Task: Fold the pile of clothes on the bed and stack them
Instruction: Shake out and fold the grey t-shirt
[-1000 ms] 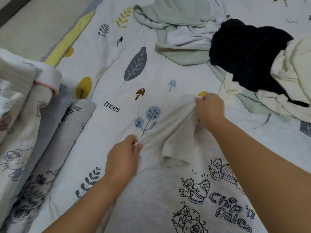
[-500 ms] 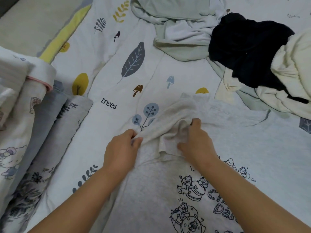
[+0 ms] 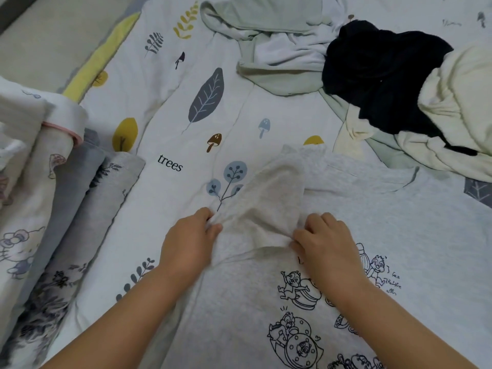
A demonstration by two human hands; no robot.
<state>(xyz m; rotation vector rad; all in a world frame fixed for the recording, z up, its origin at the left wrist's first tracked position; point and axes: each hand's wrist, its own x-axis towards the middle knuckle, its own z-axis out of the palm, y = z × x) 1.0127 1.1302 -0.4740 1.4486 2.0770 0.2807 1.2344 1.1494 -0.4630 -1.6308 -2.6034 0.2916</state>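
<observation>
Head view. The light grey cotton sweatshirt with black cartoon line drawings (image 3: 306, 302) lies flat on the white leaf-and-mushroom printed bedsheet (image 3: 170, 134), directly in front of me. Its left sleeve (image 3: 269, 206) is turned over the body; the sleeve's long axis runs from between my hands up and slightly right, toward its cuff.

My left hand (image 3: 186, 243) pinches the sleeve's left edge between thumb and fingers. My right hand (image 3: 322, 243) has its fingers curled on the sleeve's right edge, touching the cloth; whether it truly grips I cannot tell. Both hands sit at the sleeve's near end, about equally close.

As I judge it, the coming fold depends on laying this sleeve straight across the chest. The unfolded pile of pale green, black and cream garments (image 3: 386, 83) waits at upper right, well apart.
</observation>
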